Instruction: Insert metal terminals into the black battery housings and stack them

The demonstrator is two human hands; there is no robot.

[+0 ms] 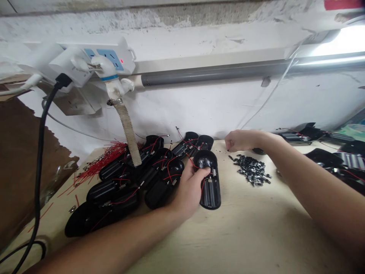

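My left hand (192, 184) grips a black plastic battery holder (210, 194) lying on the pale wooden bench (245, 232), its fingers over the rounded top end. The holder has open cell slots and thin red wires. My right hand (238, 140) is curled into a loose fist at the bench's back edge, and anything inside it is hidden. Just below that hand lies a small heap of black metal-and-plastic parts (251, 170). Left of my left hand, several similar black holders with red wires (137, 182) lie piled and overlapping.
A bundle of cut red wires (104, 161) lies behind the pile. A ribbed hose (128, 129) drops onto it from a pipe fitting. A white power strip (116, 55) with plugs and a black cable (38, 152) hangs at left. More black holders (339, 160) sit at far right.
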